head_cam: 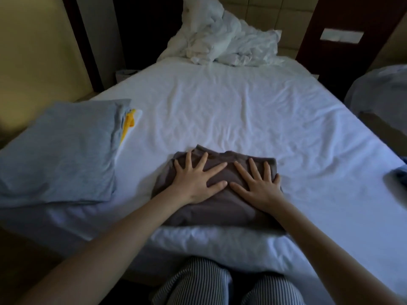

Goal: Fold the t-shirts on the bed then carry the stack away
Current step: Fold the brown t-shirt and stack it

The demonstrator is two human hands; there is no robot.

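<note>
My striped trousers [220, 285] sit at the near edge of the bed [242, 111]. Just beyond them, my left hand [198, 181] and right hand [259, 183] lie flat with fingers spread, pressing side by side on a folded brown t-shirt [220, 208] that lies on the white sheet. To my left a stack of folded shirts [59, 150] rests on the bed's corner, grey-blue on top with a yellow one [128, 122] peeking out beneath. A bit of blue cloth [399, 175] shows at the right edge. A pale bin [123, 75] stands beside the bed on the far left, its contents too dim to tell. A crumpled white duvet [224, 42] is heaped against the padded headboard [264, 16].
</note>
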